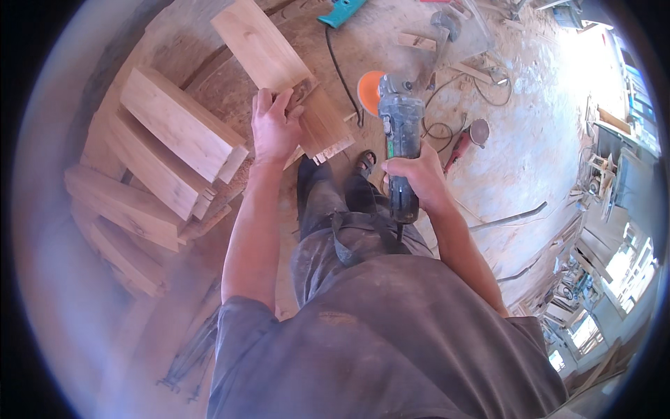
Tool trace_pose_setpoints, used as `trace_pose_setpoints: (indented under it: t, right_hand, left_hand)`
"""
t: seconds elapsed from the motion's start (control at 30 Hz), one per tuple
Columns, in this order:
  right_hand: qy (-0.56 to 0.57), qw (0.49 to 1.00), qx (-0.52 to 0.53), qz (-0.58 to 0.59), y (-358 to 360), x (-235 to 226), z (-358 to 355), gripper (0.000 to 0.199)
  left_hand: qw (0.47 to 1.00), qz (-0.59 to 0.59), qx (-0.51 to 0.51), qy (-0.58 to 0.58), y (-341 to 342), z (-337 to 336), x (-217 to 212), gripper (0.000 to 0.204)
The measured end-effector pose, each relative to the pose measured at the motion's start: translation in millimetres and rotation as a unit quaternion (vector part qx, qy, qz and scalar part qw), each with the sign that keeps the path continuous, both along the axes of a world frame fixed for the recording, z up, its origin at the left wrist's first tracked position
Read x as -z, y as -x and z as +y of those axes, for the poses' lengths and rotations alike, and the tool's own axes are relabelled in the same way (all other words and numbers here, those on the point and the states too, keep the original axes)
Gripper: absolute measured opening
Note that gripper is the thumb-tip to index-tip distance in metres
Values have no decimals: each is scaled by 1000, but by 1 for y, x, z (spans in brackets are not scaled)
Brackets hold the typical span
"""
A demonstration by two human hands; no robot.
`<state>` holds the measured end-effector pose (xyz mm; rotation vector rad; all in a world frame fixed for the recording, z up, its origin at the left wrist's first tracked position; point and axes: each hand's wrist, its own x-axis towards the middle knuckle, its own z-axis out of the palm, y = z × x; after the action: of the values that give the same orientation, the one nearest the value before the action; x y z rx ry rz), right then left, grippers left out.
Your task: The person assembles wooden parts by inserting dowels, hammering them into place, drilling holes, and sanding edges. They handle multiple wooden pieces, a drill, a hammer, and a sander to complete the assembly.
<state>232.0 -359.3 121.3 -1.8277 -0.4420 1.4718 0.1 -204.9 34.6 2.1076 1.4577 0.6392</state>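
a dusty workshop floor [520, 174] lies beneath. left of upper centre, your left hand [276, 134] rests half-curled on the pale board [262, 47], its grip unclear; near centre, your right hand [421, 179] wraps the angle grinder [403, 119], its orange disc [369, 93] off the board. brace firmly, sand lightly, fingers clear.

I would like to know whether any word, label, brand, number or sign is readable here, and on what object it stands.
None can be read.
Black angle grinder in the right hand: green mark on its side, too small and blurred.
Teal tool: no lettering distinguishable.
Wooden board by the left hand: no writing visible.
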Motion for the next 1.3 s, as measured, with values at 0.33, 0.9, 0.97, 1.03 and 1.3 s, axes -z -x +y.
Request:
trace_pose_setpoints:
  t: [0.33, 0.9, 0.97, 1.03, 1.3]
  right_hand:
    - [-1, 999, -38, -3, 1, -8, 11, 40]
    - [-11, 987, -138, -83, 22, -14, 40, 48]
    - [-5, 986, -148, -74, 26, -17, 44, 49]
    - [7, 983, -161, -82, 28, -9, 43, 50]
    - [11, 983, -169, -66, 36, -3, 46, 58]
  left_hand:
    - [999, 0, 9, 36, -3, 10, -5, 26]
    - [991, -77, -50, -95, -7, -2, 23, 39]
    - [992, -75, -40, -93, -6, 1, 21, 39]
    - [993, -78, -33, -85, -5, 4, 21, 39]
    - [995, -78, -24, -58, -1, 8, 23, 56]
